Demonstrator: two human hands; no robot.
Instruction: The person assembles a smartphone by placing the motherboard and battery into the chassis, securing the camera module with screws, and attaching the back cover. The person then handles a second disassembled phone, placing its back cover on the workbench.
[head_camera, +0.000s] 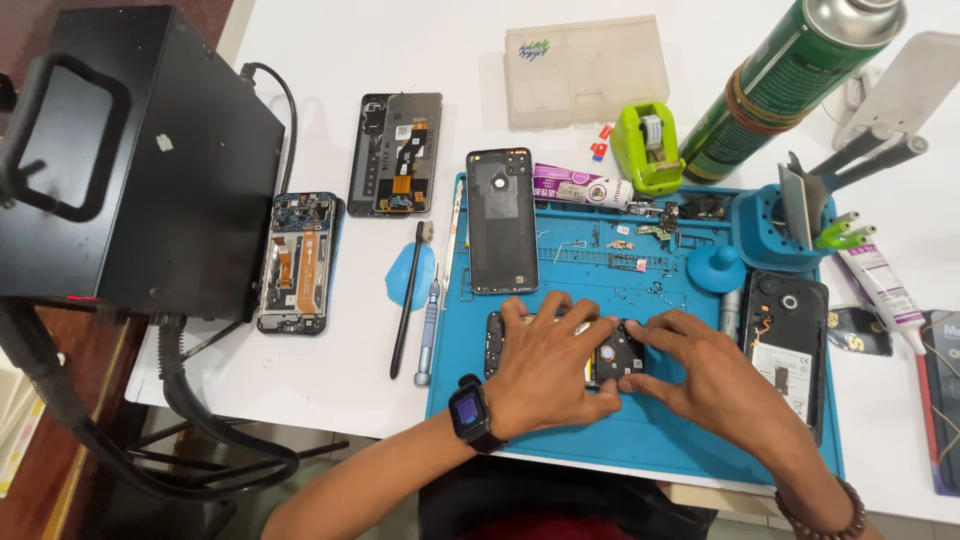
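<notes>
Both hands press on an opened phone on the blue mat.

Left hand (548, 368) lies flat over the opened phone (615, 352), fingers spread, clasping nothing; right hand (705, 375) pinches the phone's right edge. The phone lies at the middle of the blue work mat (650, 440), below a dark back cover (500, 220).

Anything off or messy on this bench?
Small loose parts lie scattered on the blue mat above both hands. Left hand and right hand press on an opened phone. Other phones lie open but orderly; nothing spilled.
</notes>
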